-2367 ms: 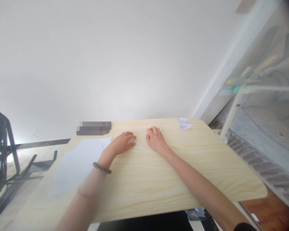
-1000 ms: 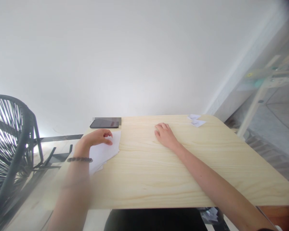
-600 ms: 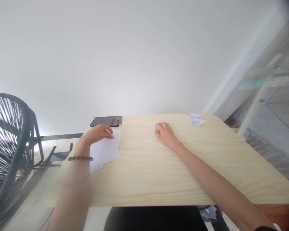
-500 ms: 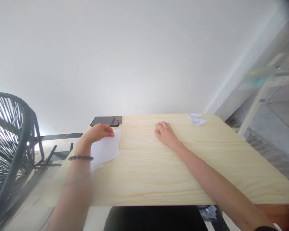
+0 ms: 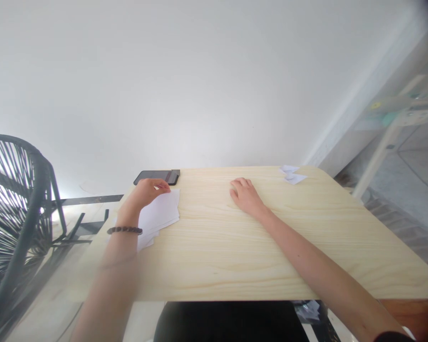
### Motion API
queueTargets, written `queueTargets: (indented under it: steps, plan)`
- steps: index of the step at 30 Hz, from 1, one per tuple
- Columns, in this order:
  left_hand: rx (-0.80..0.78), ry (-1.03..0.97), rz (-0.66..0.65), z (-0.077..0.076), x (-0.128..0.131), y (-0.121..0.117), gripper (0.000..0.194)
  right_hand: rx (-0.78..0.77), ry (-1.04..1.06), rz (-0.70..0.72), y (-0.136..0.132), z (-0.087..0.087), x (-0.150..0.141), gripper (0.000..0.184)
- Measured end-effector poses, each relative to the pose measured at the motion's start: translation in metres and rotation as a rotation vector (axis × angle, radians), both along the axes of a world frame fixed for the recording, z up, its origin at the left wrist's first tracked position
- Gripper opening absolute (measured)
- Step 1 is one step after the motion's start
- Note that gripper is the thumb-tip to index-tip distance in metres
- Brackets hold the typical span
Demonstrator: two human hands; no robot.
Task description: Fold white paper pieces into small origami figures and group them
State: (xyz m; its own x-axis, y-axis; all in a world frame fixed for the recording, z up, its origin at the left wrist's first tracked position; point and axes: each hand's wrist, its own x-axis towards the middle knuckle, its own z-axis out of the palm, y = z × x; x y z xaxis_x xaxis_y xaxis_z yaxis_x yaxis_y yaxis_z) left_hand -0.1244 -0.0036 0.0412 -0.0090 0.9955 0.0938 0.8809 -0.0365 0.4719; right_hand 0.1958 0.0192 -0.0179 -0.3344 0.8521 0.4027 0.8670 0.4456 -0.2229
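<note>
A loose stack of white paper sheets (image 5: 163, 208) lies on the left side of the wooden table (image 5: 214, 251), its layers slightly fanned at the lower edge. Over its far edge, my left hand (image 5: 148, 192) has thumb and fingers pinched together on a sheet of paper; the wrist and forearm cover the stack's left part. My right hand (image 5: 247, 195) rests on the bare wood right of the paper, palm down, fingers a little bent and thumb apart, holding nothing.
Behind the stack, a black phone (image 5: 156, 177) lies near the table's far edge. Small folded white papers (image 5: 294, 178) sit at the far right corner. A white wall (image 5: 214, 95) borders the table's back. A dark woven chair (image 5: 39, 190) stands at the left.
My left hand has shifted slightly away from me and right along the paper, and more of the stack's lower layers show. The right hand stays in place.
</note>
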Motion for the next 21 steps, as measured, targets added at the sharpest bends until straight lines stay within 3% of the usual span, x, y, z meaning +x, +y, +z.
queueTargets:
  steps: [12, 17, 21]
  plan:
    - [0.146, -0.085, 0.051, 0.005, 0.005, 0.0, 0.028, 0.0, 0.002, -0.001, 0.0, 0.0, 0.0, 0.03]
    - [0.203, -0.351, 0.051, 0.01, 0.029, -0.005, 0.035, -0.014, 0.036, 0.016, -0.001, 0.002, 0.001, 0.03]
    - [0.233, -0.66, -0.003, 0.004, 0.053, -0.002, 0.042, -0.067, 0.145, 0.135, -0.006, 0.008, -0.001, 0.031]
